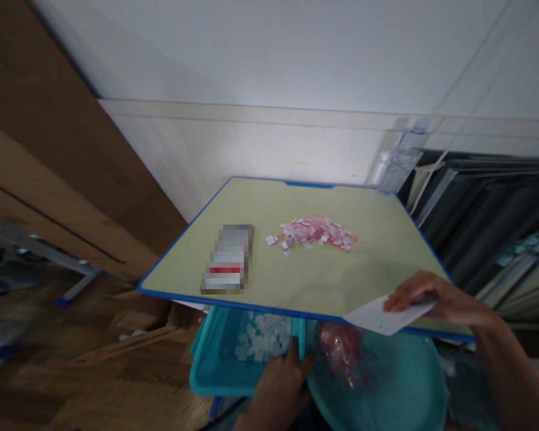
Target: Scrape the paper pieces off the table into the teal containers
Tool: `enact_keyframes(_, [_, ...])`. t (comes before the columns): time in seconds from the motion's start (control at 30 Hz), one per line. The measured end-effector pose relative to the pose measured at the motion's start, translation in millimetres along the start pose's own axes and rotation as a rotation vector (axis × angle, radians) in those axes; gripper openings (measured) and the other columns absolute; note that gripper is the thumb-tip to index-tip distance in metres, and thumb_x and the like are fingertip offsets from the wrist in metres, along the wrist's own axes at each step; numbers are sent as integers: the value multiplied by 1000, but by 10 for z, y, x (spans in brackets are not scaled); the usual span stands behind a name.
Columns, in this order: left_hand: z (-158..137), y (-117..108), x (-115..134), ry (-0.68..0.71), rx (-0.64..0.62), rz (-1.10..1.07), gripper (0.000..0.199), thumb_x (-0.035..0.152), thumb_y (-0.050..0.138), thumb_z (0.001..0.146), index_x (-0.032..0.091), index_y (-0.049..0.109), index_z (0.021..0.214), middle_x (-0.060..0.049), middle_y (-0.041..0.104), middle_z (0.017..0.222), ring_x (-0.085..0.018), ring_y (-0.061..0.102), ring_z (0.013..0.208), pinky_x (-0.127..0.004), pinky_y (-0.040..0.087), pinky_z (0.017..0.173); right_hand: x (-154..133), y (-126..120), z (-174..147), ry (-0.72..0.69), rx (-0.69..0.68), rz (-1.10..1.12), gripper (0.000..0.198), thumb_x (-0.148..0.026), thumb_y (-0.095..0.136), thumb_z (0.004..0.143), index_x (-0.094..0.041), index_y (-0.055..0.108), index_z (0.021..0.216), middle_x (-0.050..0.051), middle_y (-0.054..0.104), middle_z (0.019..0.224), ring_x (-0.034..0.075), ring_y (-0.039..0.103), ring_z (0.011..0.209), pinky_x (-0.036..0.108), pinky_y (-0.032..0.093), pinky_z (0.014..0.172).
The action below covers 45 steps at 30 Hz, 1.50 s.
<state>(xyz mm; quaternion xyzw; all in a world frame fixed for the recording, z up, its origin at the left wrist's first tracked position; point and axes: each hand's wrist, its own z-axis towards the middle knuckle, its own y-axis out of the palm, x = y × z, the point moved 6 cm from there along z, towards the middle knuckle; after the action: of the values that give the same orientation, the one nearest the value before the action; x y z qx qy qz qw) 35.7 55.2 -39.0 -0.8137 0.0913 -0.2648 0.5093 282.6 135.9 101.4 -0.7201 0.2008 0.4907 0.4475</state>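
My right hand (415,293) is closed on a thin white card (377,318), held flat over the front right edge of the table (269,287). My left hand (281,380) is low in front of the table, with its fingers closed about the right rim of a teal rectangular basket (220,383). Small white paper pieces (266,335) lie in that basket. On the tabletop is a loose heap of small pink-and-white pieces (317,232), with a few scattered at its left. Left of the heap lies a blurred-out phone-shaped object (228,258).
A round teal basin (399,383) beside the basket holds a clear bag with something red (341,347). An empty clear plastic bottle (404,155) stands at the table's back right corner. Dark flat panels (498,209) lean at the right. A white wall (296,60) rises behind.
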Motion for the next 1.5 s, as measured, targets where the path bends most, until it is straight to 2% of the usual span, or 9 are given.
enact_keyframes(0.2, [1,21,-8,2,10,25,49,26,50,78,32,39,125,-14,27,133,-26,54,91,-40,41,78,-34,55,-142,138,11,-37,29,-38,67,64,-15,72,80,13,69,89,26,64,87,35,49,80])
enact_keyframes(0.4, [7,32,8,5,18,27,47,27,48,79,34,39,125,-14,28,133,-25,56,87,-40,42,76,-69,101,-305,155,41,-45,20,-32,64,69,-19,73,82,11,69,91,24,63,90,32,48,81])
enact_keyframes(0.53, [10,33,17,19,36,25,43,32,46,81,31,41,123,-16,29,132,-27,56,87,-41,42,75,-1,124,-457,266,134,10,18,-30,65,69,-23,73,83,10,68,95,23,62,93,29,48,84])
enact_keyframes(0.67, [14,46,10,31,54,26,44,31,47,80,31,40,124,-16,30,132,-26,57,85,-40,42,74,-16,156,-526,331,144,44,19,-32,64,69,-26,73,85,7,68,97,23,62,92,27,48,83])
enact_keyframes(0.87, [24,33,20,36,47,18,40,30,46,81,30,43,120,-16,31,131,-25,57,85,-40,42,74,9,172,-606,328,203,39,19,-33,64,68,-30,72,85,6,68,97,23,62,93,28,48,84])
enact_keyframes(1.1, [14,9,41,36,54,17,43,29,47,80,31,42,122,-15,32,130,-26,57,86,-40,42,75,128,215,-721,287,268,-70,23,-35,61,70,-32,70,91,5,67,101,23,60,97,30,47,86])
enact_keyframes(1.27, [18,-2,45,39,58,13,41,29,46,80,31,43,121,-15,35,127,-25,57,84,-39,43,74,2,220,-704,238,200,-154,24,-32,57,75,-30,69,95,4,67,101,21,61,95,26,47,83])
enact_keyframes(1.37, [10,-11,50,45,60,20,43,28,47,80,31,42,122,-15,33,129,-27,57,87,-40,42,75,-90,151,-664,197,189,-212,23,-30,57,76,-29,69,95,3,68,99,19,62,92,23,48,80])
enact_keyframes(1.5, [5,9,41,48,47,25,42,29,43,82,32,41,123,-17,30,132,-27,56,88,-40,42,75,-176,-61,-509,151,336,-320,25,-36,56,76,-26,70,94,3,69,97,20,64,88,26,49,80])
